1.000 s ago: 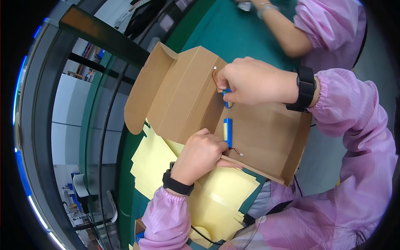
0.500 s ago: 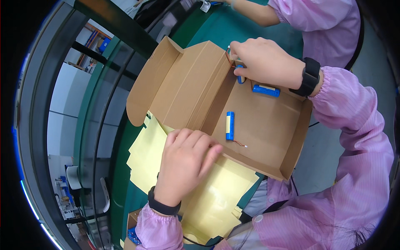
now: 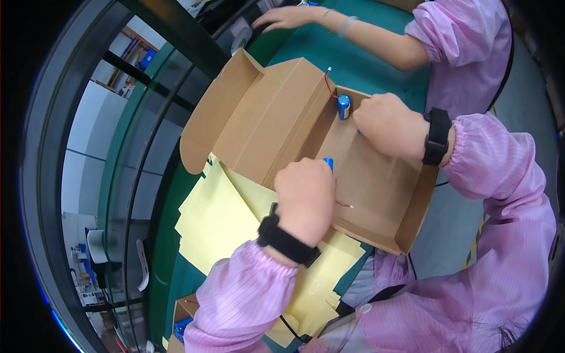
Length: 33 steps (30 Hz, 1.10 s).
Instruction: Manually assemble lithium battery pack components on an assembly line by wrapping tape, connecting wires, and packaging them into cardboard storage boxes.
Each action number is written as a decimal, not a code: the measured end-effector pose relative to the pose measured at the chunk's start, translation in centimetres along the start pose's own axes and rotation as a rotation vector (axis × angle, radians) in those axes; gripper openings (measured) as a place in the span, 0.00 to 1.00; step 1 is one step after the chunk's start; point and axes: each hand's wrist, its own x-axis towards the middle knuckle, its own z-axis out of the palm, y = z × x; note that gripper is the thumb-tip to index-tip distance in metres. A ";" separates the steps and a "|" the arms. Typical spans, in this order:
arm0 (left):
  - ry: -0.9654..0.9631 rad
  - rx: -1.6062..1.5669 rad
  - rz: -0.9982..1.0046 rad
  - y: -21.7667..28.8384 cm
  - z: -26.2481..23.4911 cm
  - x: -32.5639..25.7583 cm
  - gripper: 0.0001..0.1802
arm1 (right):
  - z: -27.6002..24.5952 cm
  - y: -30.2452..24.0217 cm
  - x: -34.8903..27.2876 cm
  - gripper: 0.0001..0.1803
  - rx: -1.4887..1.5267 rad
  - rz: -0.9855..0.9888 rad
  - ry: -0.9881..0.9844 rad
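An open cardboard box holds several blue cylindrical batteries with thin leads. One blue battery stands upright in the far left corner, its lead rising to a white connector over the box wall. My right hand is closed, knuckles up, just right of it; only a sliver of the second battery shows beneath. My left hand reaches over the box's near left wall, fingers curled round a third battery, whose blue end and red lead stick out. The fingertips of both hands are hidden.
The box's lid lies folded back to the left. Yellow sheets are spread beneath and in front on a green table. A co-worker's arm reaches across at the back. Another carton with blue items stands lower left.
My right hand has left the now-upright battery and moved down onto the lying one. My left hand has moved right from the box edge onto the third battery. The co-worker's hand has come into view.
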 end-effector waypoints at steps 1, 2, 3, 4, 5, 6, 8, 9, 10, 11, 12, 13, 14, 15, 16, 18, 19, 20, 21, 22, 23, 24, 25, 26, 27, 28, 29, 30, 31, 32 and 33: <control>0.005 0.012 -0.018 -0.4 0.1 -0.2 0.20 | -0.4 -0.6 0.3 0.09 -0.009 -0.021 0.001; 0.004 0.041 -0.031 -0.8 -0.1 -0.6 0.20 | -1.0 -1.2 0.5 0.08 -0.017 -0.042 0.004; -0.009 0.048 -0.010 -0.5 0.5 0.0 0.19 | -0.5 -1.1 0.3 0.07 -0.030 -0.038 -0.026; -0.020 0.034 0.009 -0.5 0.8 0.4 0.18 | -0.4 -0.8 0.0 0.07 -0.030 -0.029 -0.038; -0.024 0.029 0.019 -0.6 1.1 0.7 0.18 | -0.4 -0.3 -0.3 0.07 -0.004 -0.041 -0.044; -0.029 -0.066 0.016 -0.8 1.2 1.0 0.17 | -0.5 0.2 -0.6 0.07 0.023 -0.054 -0.050; -0.035 -0.211 -0.023 -0.8 1.0 1.5 0.16 | -1.0 0.7 -1.0 0.08 0.094 -0.012 -0.053; -0.039 -0.208 -0.020 -1.0 0.4 1.4 0.16 | -1.7 0.7 -1.3 0.09 0.154 0.024 -0.041; 0.007 -0.299 0.012 -1.3 -0.2 1.3 0.16 | -2.0 0.9 -1.6 0.11 0.168 0.040 0.024; 0.054 -0.391 0.044 -1.5 -0.8 1.1 0.17 | -2.0 1.1 -1.6 0.11 0.173 0.045 0.022; 0.047 -0.388 0.047 -1.6 -1.3 1.1 0.17 | -1.7 1.5 -1.3 0.12 0.215 0.020 0.122; 0.019 -0.527 0.012 -1.7 -1.9 1.1 0.16 | -1.5 1.8 -1.1 0.12 0.257 -0.005 0.223; -0.010 -0.665 -0.026 -1.8 -2.2 1.2 0.16 | -1.4 2.0 -0.9 0.12 0.307 -0.023 0.267; -0.012 -0.663 -0.021 -1.9 -2.2 1.3 0.16 | -1.5 2.1 -0.7 0.12 0.309 -0.017 0.269; 0.008 -0.634 -0.013 -2.1 -2.1 1.4 0.15 | -1.5 2.2 -0.5 0.12 0.331 -0.020 0.266; 0.026 -0.604 -0.003 -2.0 -2.1 1.6 0.14 | -1.7 2.1 -0.3 0.12 0.356 -0.019 0.264; 0.015 -0.616 -0.028 -1.9 -2.1 1.6 0.14 | -1.8 1.9 -0.2 0.11 0.341 -0.030 0.328; 0.004 -0.628 -0.053 -1.8 -2.1 1.6 0.14 | -1.9 1.8 -0.2 0.10 0.325 -0.041 0.393; 0.000 -0.626 -0.051 -1.9 -1.8 1.8 0.14 | -1.5 1.9 0.0 0.10 0.328 -0.038 0.392; 0.033 -0.730 -0.039 -2.3 -1.3 1.9 0.15 | -0.8 2.0 0.3 0.10 0.301 -0.061 0.484; 0.066 -0.835 -0.028 -2.5 -1.1 2.0 0.15 | -0.3 2.1 0.6 0.09 0.274 -0.084 0.576; 0.063 -0.834 -0.025 -2.5 -1.2 2.1 0.15 | -0.6 2.2 0.7 0.09 0.274 -0.080 0.576; 0.055 -0.809 -0.037 -2.5 -1.5 2.2 0.15 | -1.2 2.3 0.9 0.06 0.270 -0.057 0.506; 0.046 -0.785 -0.049 -2.4 -1.6 2.3 0.15 | -1.4 2.5 1.1 0.04 0.265 -0.034 0.436; 0.049 -0.782 -0.050 -2.4 -1.7 2.2 0.15 | -1.4 2.6 1.4 0.04 0.266 -0.036 0.441; 0.082 -0.752 -0.006 -2.5 -1.6 2.1 0.15 | -1.1 2.7 1.8 0.04 0.223 -0.078 0.522; 0.114 -0.723 0.038 -2.5 -1.6 2.0 0.15 | -1.0 2.7 1.9 0.04 0.180 -0.119 0.603; 0.113 -0.723 0.038 -2.3 -1.7 2.0 0.15 | -1.3 2.6 2.1 0.04 0.180 -0.120 0.602; 0.140 -0.635 0.058 -2.0 -2.0 2.0 0.15 | -1.8 2.5 2.3 0.04 0.174 -0.127 0.568; 0.167 -0.548 0.078 -1.7 -2.0 2.1 0.15 | -2.0 2.3 2.4 0.04 0.168 -0.133 0.533; 0.166 -0.550 0.078 -1.6 -1.9 2.2 0.15 | -2.0 2.3 2.5 0.04 0.167 -0.133 0.531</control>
